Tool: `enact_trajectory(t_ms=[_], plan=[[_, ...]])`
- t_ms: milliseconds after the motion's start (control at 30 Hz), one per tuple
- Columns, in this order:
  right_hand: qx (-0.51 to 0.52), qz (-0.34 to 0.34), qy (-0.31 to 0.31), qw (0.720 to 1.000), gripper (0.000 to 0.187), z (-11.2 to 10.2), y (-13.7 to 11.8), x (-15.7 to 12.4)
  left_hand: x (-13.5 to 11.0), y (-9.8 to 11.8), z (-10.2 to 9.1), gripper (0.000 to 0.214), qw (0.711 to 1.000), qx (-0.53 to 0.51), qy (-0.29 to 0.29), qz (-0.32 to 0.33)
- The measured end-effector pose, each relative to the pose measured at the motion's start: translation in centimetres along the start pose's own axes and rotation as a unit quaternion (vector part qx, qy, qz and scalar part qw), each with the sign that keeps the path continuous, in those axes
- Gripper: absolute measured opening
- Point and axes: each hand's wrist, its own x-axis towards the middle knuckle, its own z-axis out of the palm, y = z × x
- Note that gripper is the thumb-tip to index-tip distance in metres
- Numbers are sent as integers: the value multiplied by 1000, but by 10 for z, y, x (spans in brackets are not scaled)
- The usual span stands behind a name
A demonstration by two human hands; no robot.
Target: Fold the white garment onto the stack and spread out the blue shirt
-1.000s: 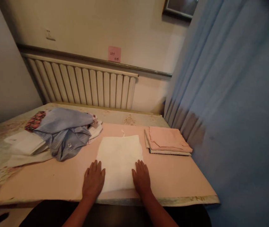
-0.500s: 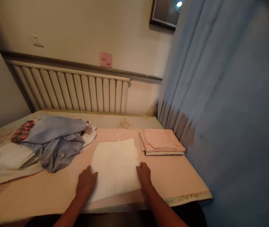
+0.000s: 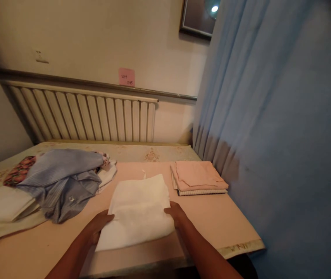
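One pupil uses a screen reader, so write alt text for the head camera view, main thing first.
The left hand and right hand hold a folded white cloth by its sides on a pink table. Crumpled blue garments lie left of it, a folded pink stack right, beside a blue curtain.

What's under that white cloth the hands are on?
The white cloth lies on the pink tabletop, which shows around it. The left hand and right hand hold its side edges; any fingers beneath are covered.
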Motion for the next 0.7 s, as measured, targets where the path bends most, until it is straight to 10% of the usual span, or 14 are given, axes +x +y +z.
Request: enact_trajectory(t_ms=[300,700], plan=[[27,-79,-78,993,48,-40,-120,3,-28,114,55,69,983,-61,-148,85],[-132,-267,67,952,58,-213,-268,72,64,207,255,58,926,-35,-181,330]])
